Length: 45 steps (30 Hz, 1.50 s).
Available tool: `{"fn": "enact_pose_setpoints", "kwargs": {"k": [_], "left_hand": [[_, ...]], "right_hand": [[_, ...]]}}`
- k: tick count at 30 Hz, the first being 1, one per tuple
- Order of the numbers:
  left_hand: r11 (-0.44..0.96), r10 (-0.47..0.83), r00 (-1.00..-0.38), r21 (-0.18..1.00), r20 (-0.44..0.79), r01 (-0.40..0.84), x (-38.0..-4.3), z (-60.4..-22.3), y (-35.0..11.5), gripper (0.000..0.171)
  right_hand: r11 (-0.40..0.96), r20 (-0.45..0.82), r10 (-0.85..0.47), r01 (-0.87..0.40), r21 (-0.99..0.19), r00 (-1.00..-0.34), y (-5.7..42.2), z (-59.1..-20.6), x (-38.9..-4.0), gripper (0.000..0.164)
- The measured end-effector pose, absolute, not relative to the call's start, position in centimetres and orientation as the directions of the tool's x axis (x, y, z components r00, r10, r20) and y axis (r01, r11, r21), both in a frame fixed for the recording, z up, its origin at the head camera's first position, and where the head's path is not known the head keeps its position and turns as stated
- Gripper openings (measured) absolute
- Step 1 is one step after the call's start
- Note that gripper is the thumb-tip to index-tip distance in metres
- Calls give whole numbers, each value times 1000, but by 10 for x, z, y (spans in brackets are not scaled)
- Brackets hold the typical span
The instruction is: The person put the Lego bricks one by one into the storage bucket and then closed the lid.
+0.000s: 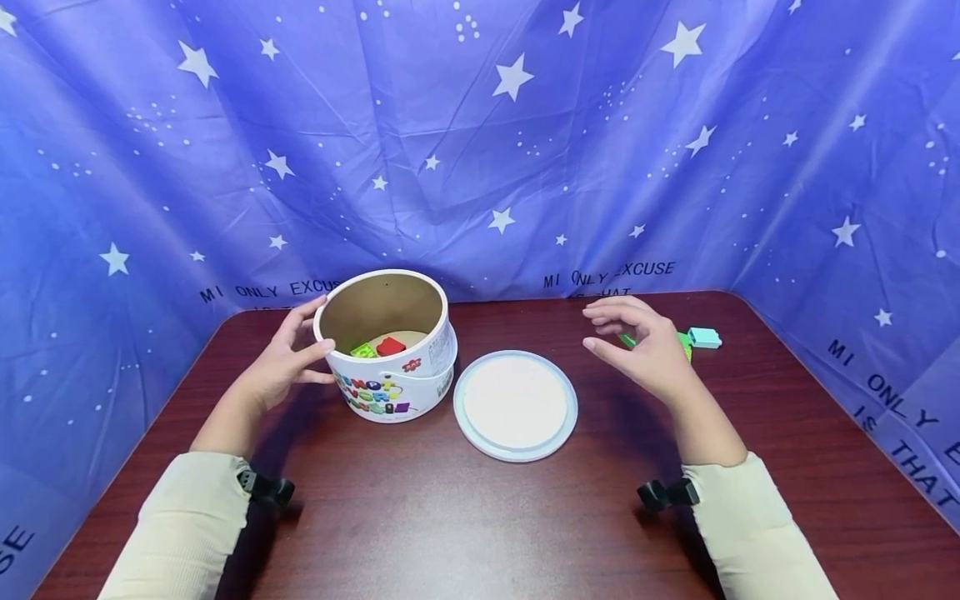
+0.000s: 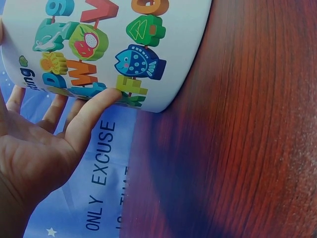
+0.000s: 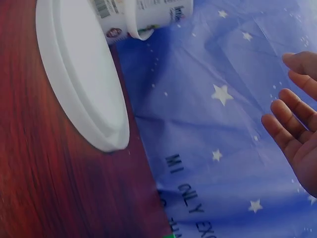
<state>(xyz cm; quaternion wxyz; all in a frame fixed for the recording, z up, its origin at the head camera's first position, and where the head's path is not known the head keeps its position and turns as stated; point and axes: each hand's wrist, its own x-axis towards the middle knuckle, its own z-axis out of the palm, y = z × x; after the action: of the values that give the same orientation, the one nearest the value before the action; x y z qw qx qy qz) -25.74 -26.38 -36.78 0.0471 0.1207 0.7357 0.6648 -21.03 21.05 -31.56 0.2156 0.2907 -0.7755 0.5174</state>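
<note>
My left hand (image 1: 281, 358) holds the left side of a white toy bucket (image 1: 397, 396), thumb on the near side by the rim and fingers spread along the wall. Printed letters and animals cover the bucket; in the left wrist view my fingers (image 2: 81, 124) lie against that printed wall. Inside are a red block (image 1: 391, 346) and a light green block (image 1: 363, 352). A round white lid (image 1: 516, 406) lies right of the bucket. My right hand (image 1: 645, 346) is raised beyond the lid, holding nothing, its fingers loosely bent.
Behind my right hand lie a pale teal block (image 1: 704, 337) and a green piece (image 1: 686, 346), the latter partly hidden. The dark red wooden table (image 1: 465, 517) runs back to a blue curtain (image 1: 420, 100) with white stars.
</note>
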Motion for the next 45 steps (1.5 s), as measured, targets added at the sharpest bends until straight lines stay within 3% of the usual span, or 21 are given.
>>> {"fn": "enact_pose_setpoints", "kwargs": {"k": [10,15,22,32,45], "left_hand": [[98,245,-965,988,96,123,-258,-367,-264,71],[99,240,-967,989,88,114,-257,-367,-263,71],[108,236,-968,988,84,112,-256,-368,-263,72],[108,239,-967,987,88,116,-258,-368,-264,72],[100,226,-971,989,83,108,-258,-369,-263,71]], "right_hand": [[320,609,-148,-620,-716,-779,236,-320,-213,34],[408,571,-84,-551,-728,-817,254,-321,-213,33],[510,544,57,-444,-737,-837,302,-349,-234,37],[454,504,128,-401,-795,-854,333,-367,-242,38],[532,384,202,-229,-816,-901,357,-388,-243,39]]}}
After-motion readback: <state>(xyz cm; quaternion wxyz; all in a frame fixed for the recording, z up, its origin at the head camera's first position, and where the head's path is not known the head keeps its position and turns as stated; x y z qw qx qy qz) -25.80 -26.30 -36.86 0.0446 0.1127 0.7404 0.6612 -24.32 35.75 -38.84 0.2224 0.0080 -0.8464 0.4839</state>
